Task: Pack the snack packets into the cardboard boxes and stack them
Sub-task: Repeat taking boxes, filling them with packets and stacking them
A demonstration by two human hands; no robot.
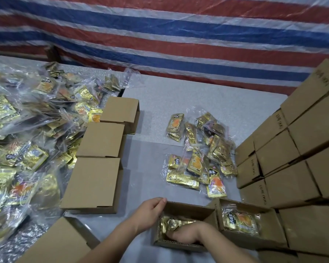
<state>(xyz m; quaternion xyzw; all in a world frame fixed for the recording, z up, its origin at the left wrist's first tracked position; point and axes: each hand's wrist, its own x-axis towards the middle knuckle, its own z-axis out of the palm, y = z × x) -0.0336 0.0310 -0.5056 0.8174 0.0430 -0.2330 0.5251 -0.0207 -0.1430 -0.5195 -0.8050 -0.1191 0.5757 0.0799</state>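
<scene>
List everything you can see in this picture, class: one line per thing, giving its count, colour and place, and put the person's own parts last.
open boxes: two, brown, near edge, both holding gold packets
closed boxes: a row of three, brown, centre-left; part of a fourth at the near edge
stacked boxes: many, brown, right side
loose packets: a small pile, gold and orange, table centre
bagged packets: large heap, gold, left
table: one, grey
tarp: one, red, white and blue striped, behind
left hand: on the open box's far rim
right hand: inside that box, on packets
</scene>
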